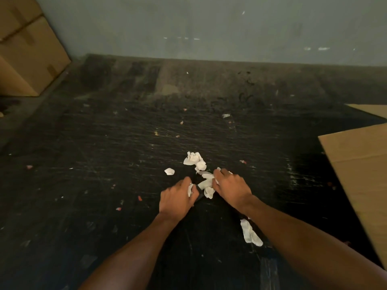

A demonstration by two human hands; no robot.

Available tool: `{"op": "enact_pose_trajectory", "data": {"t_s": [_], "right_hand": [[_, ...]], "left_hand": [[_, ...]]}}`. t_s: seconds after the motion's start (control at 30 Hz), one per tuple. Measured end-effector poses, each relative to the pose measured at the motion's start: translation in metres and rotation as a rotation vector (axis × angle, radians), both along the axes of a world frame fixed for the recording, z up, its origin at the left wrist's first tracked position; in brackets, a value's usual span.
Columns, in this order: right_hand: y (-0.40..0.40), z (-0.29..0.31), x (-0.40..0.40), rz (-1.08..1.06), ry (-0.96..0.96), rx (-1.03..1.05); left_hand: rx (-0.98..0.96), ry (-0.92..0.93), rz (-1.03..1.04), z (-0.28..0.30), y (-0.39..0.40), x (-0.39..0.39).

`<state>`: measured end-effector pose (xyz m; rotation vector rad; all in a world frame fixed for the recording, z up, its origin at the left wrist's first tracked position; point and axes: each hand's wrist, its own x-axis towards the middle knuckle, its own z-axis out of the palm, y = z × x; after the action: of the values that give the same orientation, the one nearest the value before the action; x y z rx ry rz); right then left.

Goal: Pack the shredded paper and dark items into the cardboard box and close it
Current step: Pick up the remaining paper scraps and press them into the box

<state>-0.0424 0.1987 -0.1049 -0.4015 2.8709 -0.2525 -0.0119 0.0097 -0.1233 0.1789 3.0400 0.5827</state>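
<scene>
White crumpled paper scraps (pixel 194 160) lie scattered on a dark scratched floor (pixel 125 153). My left hand (pixel 177 198) is closed around a bit of white paper and what looks like a thin dark item (pixel 200 196) poking out beside it. My right hand (pixel 230 186) presses down on more paper scraps (pixel 207 184), its fingers curled over them. A small loose scrap (pixel 169 171) sits just left of the pile. Another longer paper piece (pixel 250 233) lies under my right forearm. A cardboard box flap (pixel 360 168) reaches in from the right edge.
Stacked closed cardboard boxes (pixel 27 49) stand at the far left against a grey wall (pixel 209 28). A second cardboard edge (pixel 370 109) shows at the right. Tiny pink and white flecks dot the floor.
</scene>
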Motion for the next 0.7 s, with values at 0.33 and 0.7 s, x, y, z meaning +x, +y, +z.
{"op": "enact_pose_trajectory", "data": {"t_s": [0.33,0.7], "right_hand": [[0.037,0.091,0.013,-0.360,-0.075,-0.475],[0.050,0.077,0.121,-0.395,-0.385,-0.351]], "left_hand": [[0.294,-0.146,0.143,0.033,-0.034,0.004],[0.281,-0.154,0.032,0.061,-0.043,0.019]]}}
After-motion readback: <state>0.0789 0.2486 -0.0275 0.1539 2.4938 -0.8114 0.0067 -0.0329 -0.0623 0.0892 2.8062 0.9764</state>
